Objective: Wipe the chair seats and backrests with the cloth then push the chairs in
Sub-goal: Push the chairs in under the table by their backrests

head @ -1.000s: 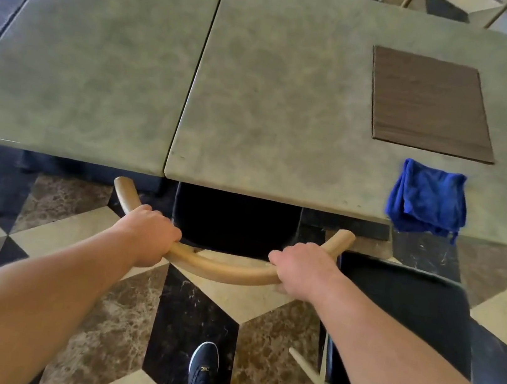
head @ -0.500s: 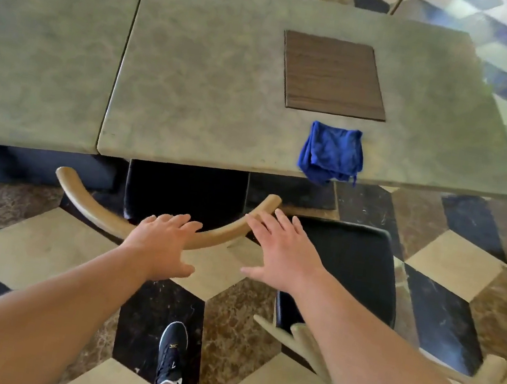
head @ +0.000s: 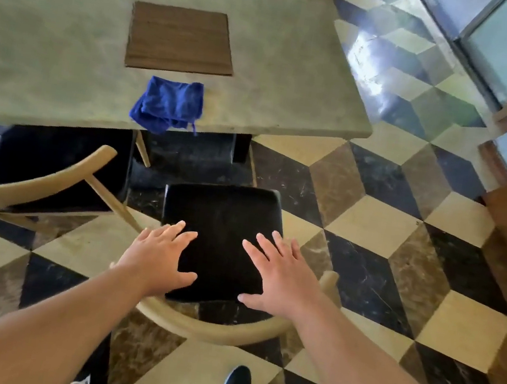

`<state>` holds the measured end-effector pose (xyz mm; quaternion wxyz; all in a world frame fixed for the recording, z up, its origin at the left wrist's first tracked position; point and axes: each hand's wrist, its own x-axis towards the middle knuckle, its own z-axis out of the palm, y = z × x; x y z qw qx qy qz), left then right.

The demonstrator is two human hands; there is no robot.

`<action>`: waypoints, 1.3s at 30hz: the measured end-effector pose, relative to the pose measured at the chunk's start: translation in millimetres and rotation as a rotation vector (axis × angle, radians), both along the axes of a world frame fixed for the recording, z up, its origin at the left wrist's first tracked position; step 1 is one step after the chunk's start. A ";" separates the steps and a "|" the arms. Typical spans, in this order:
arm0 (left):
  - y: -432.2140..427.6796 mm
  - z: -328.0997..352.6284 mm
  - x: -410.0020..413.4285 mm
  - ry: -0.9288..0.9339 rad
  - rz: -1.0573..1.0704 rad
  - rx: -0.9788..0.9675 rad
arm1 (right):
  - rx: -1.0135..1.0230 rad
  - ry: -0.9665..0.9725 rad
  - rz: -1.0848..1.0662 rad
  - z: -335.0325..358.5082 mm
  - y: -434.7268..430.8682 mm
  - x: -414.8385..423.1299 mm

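Blue crumpled cloth (head: pixel 168 105) lies on the near edge of the grey-green stone-look table (head: pixel 297 67), one corner hanging over, just below a brown woven rectangular placemat (head: pixel 181 39); neither hand holds it. Left hand (head: pixel 158 256) and right hand (head: pixel 281 281) are both empty, fingers straight and spread, palms down above the black padded seat (head: pixel 221 220) of the pulled-out chair, one toward each side; whether they touch the seat cannot be told. This chair's curved pale wooden backrest rail (head: pixel 208 330) passes beneath the wrists, nearest the viewer. To the left, a second chair (head: pixel 52 162) of the same make stands with its black seat partly under the table. Step in hand, as judged: taking hold of the pulled-out chair, either to push it in or to ready it for wiping. Next move calls for curling both hands round the rail and sliding the chair straight forward under the table; if the seat is unwiped, the cloth must be fetched first
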<state>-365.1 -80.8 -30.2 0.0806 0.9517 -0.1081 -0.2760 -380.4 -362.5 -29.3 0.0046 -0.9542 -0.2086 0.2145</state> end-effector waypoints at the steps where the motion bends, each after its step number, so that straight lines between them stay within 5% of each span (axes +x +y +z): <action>1: -20.7 -3.3 -9.3 0.015 0.018 -0.001 | -0.003 0.018 -0.001 -3.3 -20.8 -6.5; 9: -75.0 -36.3 -69.5 0.460 0.049 0.146 | -0.106 0.336 0.107 -40.8 -83.1 -51.3; 14: -61.4 -41.3 -71.1 0.326 -0.265 0.335 | -0.140 0.259 0.171 -45.3 -59.0 -51.5; 19: -53.4 -49.3 -69.7 0.248 -0.355 0.396 | -0.127 0.293 0.201 -52.0 -40.7 -49.6; 27: -44.3 -31.1 -41.1 0.131 -0.296 0.350 | -0.042 0.161 0.197 -32.1 -43.0 -9.8; 39: -12.0 23.5 123.0 0.118 -0.324 0.390 | -0.049 0.149 0.158 22.2 -4.5 148.8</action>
